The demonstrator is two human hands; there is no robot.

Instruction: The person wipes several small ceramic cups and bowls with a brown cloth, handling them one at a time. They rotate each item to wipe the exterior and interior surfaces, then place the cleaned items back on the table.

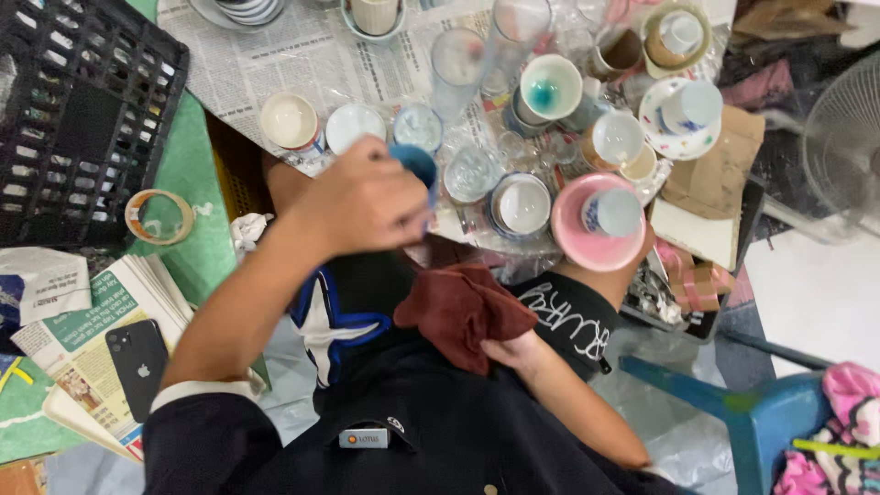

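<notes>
My left hand [362, 200] is raised over my lap and closed around a small blue cup [417, 165], whose rim shows past my fingers. My right hand [515, 353] rests on my thigh, gripping a dark red cloth [463, 310] that lies bunched over my black shorts. Just beyond the blue cup, a newspaper sheet [302, 60] spread on the floor carries several cups, glasses and saucers, among them a pink bowl [587, 246] with a small cup inside and a white cup [551, 86] with a teal inside.
A black plastic crate [82, 119] stands at the upper left. A tape roll [159, 216] lies on green matting. A dark phone [139, 365] rests on stacked newspapers at left. A blue plastic chair [752, 412] and a fan [848, 147] are at right.
</notes>
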